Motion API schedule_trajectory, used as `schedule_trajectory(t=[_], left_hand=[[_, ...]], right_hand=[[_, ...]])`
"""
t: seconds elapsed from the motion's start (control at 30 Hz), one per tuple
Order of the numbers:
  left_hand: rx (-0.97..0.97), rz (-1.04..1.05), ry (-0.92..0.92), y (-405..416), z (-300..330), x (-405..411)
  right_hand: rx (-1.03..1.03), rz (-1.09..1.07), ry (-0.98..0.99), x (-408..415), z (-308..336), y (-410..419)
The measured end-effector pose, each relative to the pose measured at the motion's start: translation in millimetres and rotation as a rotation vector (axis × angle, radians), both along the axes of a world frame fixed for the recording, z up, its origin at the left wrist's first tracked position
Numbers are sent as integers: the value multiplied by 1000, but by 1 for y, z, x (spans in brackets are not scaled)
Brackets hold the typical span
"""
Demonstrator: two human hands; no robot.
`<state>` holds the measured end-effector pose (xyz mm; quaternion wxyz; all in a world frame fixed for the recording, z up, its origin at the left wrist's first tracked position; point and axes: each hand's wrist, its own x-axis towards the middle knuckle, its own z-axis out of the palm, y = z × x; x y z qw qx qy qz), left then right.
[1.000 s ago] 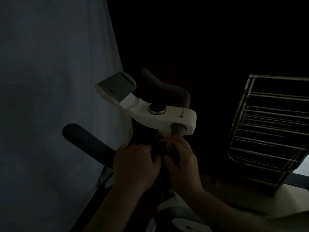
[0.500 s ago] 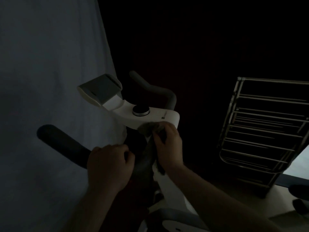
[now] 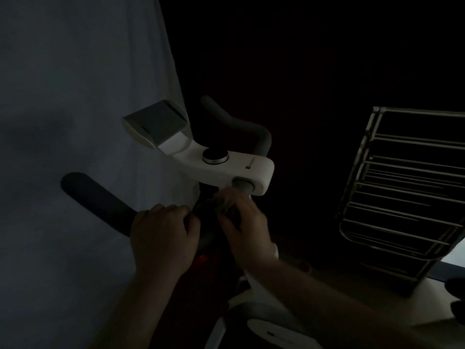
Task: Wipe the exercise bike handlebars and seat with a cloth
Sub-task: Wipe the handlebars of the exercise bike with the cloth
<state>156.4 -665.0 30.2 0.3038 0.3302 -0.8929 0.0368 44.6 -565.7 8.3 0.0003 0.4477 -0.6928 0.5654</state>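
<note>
Your left hand (image 3: 163, 238) grips the near handlebar (image 3: 98, 197) below the white console (image 3: 226, 170); your right hand (image 3: 245, 226) clutches the cloth (image 3: 221, 204) there. In this darkness you may miss spots.

Very dim scene, most detail was lost. Cloth (image 3: 221, 206) only showed as a blurred dark wad between the hands; its edges couldn't be traced. Left hand (image 3: 163, 238) covered the near handlebar (image 3: 98, 197) where it bent, right hand (image 3: 247, 227) hid the stretch below the white console (image 3: 226, 170). Seat wasn't visible. Drying rack (image 3: 402, 197) was cut off by the right edge. Logo on the console was too small to read.
</note>
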Motion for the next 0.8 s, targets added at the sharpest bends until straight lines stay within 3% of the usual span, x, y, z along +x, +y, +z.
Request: schedule_trajectory(t=[0.07, 0.17, 0.3, 0.43, 0.53, 0.67, 0.8], left_hand=[[9, -8, -11, -1, 0, 1], [0, -21, -17, 0, -2, 3], [18, -34, -22, -3, -2, 5], [32, -89, -44, -2, 0, 9], [22, -143, -64, -7, 0, 12], [76, -268, -20, -8, -1, 21], [226, -396, 90, -11, 0, 30]], right_hand=[[-30, -70, -94, -19, 8, -8], [-152, -125, -268, 20, 8, -5], [-190, -188, -316, 36, 3, -6], [-304, -395, -610, 36, 7, -23], [-415, -369, -616, 94, 8, -21], [-434, -415, -730, 63, 11, -31], [-455, -441, -594, 104, 9, -34]])
